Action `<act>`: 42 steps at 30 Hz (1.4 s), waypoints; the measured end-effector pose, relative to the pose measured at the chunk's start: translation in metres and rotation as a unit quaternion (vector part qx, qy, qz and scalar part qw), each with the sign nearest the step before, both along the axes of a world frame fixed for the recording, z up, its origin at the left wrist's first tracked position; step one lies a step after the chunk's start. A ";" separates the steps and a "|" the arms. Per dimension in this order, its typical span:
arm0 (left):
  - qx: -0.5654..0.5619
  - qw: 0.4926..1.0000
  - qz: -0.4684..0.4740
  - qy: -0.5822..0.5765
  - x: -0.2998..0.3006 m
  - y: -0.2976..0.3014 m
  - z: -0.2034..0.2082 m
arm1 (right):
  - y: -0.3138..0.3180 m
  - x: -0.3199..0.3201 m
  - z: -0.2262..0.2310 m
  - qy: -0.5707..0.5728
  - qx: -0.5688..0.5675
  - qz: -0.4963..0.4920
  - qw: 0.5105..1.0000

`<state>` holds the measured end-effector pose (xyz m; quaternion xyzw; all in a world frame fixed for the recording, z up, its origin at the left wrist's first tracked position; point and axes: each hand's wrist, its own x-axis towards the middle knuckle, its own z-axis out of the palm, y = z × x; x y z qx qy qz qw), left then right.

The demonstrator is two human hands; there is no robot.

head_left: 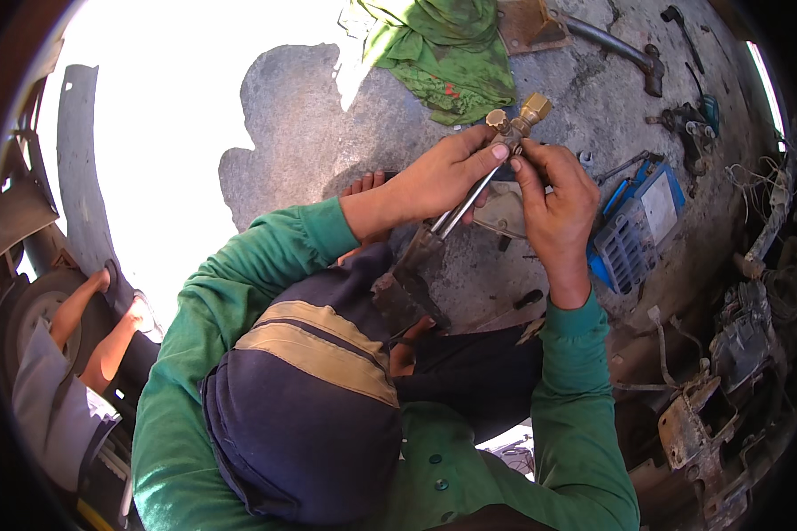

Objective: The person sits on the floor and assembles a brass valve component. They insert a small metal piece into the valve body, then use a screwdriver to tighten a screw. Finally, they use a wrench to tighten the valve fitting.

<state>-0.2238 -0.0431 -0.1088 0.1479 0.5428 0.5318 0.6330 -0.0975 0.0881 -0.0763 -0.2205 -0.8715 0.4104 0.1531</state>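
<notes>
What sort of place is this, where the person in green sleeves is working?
Probably a vehicle repair workshop, perhaps partly open-air. The signs are a wheel at the left, a hammer lying on the concrete floor, and rusty metal parts at the right.

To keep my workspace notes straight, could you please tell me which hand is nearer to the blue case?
Right. In the picture, the right hand is just left of the blue case; the left hand is farther left.
</notes>
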 end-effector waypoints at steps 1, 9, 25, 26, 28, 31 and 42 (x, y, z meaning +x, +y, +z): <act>0.002 1.000 0.003 -0.003 0.000 0.000 -0.001 | 0.001 0.000 0.001 -0.003 0.018 0.015 1.000; -0.023 0.999 -0.010 -0.022 -0.001 -0.001 0.000 | 0.001 0.000 0.001 -0.007 0.056 0.044 0.997; -0.041 0.999 -0.021 -0.005 -0.002 -0.004 0.000 | 0.003 0.000 -0.003 -0.043 -0.017 0.020 0.999; -0.044 0.999 -0.022 -0.011 -0.003 -0.004 0.001 | 0.002 0.001 -0.005 -0.039 -0.046 0.002 0.998; -0.037 0.999 -0.019 -0.014 -0.004 -0.003 0.003 | 0.000 0.001 -0.009 -0.032 -0.103 -0.035 0.994; -0.042 0.999 -0.013 -0.023 -0.004 -0.002 0.002 | 0.004 0.000 -0.010 -0.006 -0.013 0.028 1.000; -0.082 0.996 -0.022 0.014 -0.005 -0.003 0.006 | 0.000 0.002 -0.018 -0.044 -0.012 0.034 0.998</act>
